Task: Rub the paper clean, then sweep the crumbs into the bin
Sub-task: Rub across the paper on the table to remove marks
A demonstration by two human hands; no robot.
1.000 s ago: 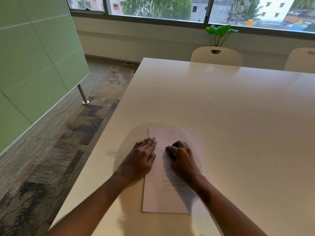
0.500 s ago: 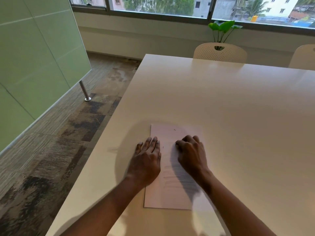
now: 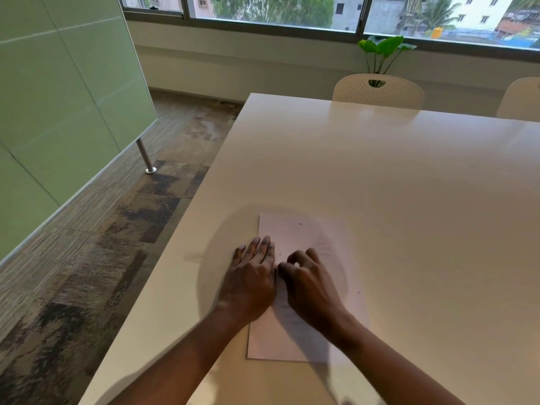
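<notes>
A white sheet of paper [image 3: 295, 340] with faint pencil lines lies near the front left corner of the white table [image 3: 394, 185]. My left hand [image 3: 251, 276] presses flat on the sheet's left edge, fingers straight. My right hand [image 3: 309, 283] sits on the middle of the sheet right beside it. Its fingers are curled and its fingertips pinch a small pale eraser [image 3: 296, 264], mostly hidden, against the paper. A few dark crumbs [image 3: 300, 223] lie on the sheet's upper part. No bin is in view.
The table's left edge [image 3: 187, 211] runs close to the paper, with patterned carpet [image 3: 102, 244] below. Two white chairs [image 3: 378, 90] stand at the far side, with a green plant [image 3: 382, 51] behind them. A green partition [image 3: 58, 112] on a metal leg stands at the left.
My right hand has slid left across the sheet and now sits close against my left hand. My left hand stays pressed on the paper's left edge.
</notes>
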